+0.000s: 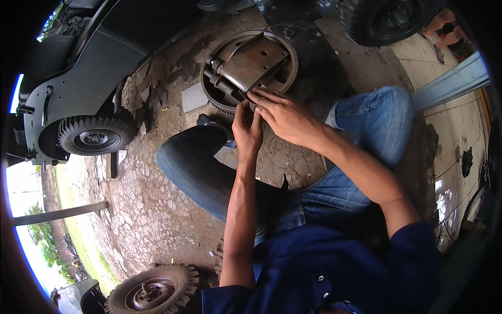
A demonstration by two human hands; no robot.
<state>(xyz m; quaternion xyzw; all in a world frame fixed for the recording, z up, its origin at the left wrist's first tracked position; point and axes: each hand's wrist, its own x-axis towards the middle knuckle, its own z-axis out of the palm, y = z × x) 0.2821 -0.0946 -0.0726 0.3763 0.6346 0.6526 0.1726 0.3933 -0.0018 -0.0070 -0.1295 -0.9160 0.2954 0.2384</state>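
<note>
A round metal drum assembly point(250, 67) with a toothed rim and a rusty plate and rods across it lies on the ground in front of me. My left hand point(246, 128) touches its near edge, fingers curled together around a small part I cannot make out. My right hand point(282, 115) lies beside and partly over the left, fingertips pressed on the same spot at the assembly's rim. My knees in blue jeans point(376, 120) flank both arms.
A dark vehicle with a knobby wheel point(95, 136) stands at the left. Another wheel point(154, 290) is at the bottom, a third tyre point(387, 18) at the top right. Another person's legs point(444, 26) show at the far top right. The ground is rough stone paving.
</note>
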